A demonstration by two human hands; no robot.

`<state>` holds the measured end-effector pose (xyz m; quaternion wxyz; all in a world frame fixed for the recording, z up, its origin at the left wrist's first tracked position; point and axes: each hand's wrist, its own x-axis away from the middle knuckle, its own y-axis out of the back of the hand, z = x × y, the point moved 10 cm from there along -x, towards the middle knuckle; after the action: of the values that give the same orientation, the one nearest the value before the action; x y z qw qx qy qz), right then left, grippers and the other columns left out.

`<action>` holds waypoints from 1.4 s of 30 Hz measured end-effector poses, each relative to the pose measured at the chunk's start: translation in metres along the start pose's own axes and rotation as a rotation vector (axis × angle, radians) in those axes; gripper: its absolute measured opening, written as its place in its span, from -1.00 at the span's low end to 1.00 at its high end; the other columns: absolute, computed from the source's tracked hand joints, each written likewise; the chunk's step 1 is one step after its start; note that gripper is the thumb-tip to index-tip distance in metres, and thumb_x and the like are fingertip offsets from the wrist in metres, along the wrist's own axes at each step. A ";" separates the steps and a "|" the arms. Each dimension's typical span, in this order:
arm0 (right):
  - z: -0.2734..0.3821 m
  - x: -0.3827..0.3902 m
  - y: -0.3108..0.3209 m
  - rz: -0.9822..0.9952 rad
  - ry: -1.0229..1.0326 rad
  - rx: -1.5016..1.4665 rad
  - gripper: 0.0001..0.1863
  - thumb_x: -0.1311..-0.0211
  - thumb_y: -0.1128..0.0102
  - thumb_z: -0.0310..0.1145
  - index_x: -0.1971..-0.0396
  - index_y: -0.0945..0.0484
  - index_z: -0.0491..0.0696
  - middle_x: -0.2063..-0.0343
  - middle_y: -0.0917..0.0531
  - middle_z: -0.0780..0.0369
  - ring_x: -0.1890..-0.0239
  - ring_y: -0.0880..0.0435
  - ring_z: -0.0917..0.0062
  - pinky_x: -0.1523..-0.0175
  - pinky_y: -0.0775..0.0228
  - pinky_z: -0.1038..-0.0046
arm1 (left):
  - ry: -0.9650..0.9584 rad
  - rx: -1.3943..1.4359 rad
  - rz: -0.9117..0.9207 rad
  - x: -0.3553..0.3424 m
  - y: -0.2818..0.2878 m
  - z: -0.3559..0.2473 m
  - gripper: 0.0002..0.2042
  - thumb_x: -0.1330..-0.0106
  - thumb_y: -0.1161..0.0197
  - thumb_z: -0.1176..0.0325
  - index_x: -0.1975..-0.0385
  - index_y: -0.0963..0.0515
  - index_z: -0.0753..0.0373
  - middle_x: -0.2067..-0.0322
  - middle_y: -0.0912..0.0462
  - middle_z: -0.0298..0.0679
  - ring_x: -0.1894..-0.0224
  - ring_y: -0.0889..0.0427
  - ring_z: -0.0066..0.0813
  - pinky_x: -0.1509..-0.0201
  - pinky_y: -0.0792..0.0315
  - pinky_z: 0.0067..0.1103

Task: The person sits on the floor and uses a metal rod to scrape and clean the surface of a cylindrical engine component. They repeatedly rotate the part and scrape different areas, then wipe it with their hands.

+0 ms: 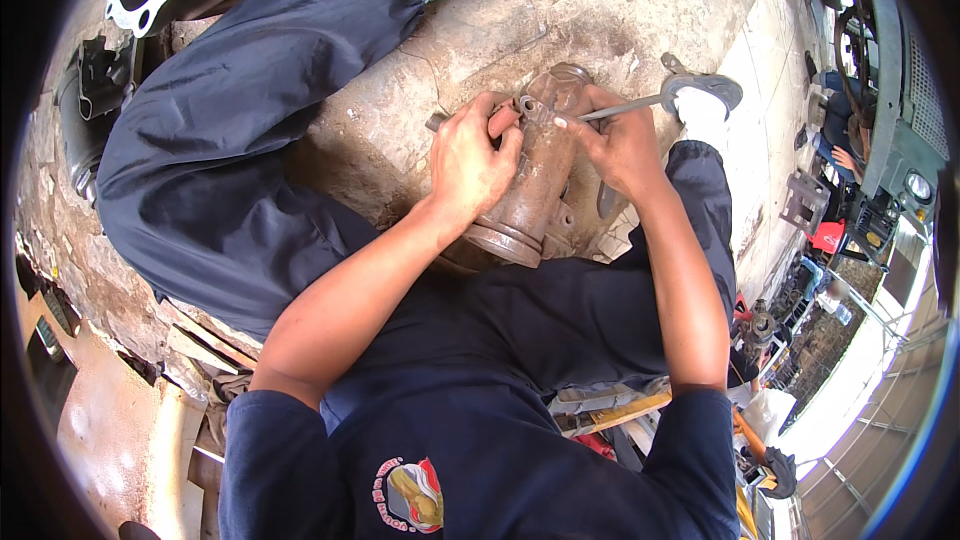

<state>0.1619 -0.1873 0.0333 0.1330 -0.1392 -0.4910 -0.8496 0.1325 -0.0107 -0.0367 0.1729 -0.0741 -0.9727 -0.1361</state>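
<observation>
Lying at 1 o'clock from the middle of the view, a rusty metal pipe part [545, 162] sits between the person's bent legs. Its wide ring end points to about 7 o'clock and its other end to 1 o'clock.

The left hand [472, 155], at the pipe's 10 o'clock side, has its fingers curled tight around a small reddish piece [503, 121]. A dark stub [437, 122] pokes out past those fingers toward 9 o'clock; I cannot tell if both are one thing.

The right hand [622, 145], at the pipe's 3 o'clock side, is closed on a thin grey rod [635, 106]. The rod slants toward 2 o'clock, near a white-covered foot [702, 112].
</observation>
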 end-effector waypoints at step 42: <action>-0.042 -0.040 0.009 -0.150 -0.069 0.069 -0.65 -0.23 -0.51 -0.08 0.36 -0.68 -0.10 0.68 -0.58 0.24 0.54 -0.59 0.54 0.37 -0.41 0.37 | -0.093 -0.008 -0.002 0.001 0.000 -0.009 -0.71 -0.29 -0.26 0.35 0.02 -0.59 0.29 0.24 -0.71 0.18 0.12 -0.70 0.20 -0.01 -0.54 -0.18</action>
<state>0.1978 -0.2245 0.0053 0.0565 -0.1265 -0.5334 -0.8344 0.1341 -0.0129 -0.0286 0.1271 -0.0799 -0.9792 -0.1368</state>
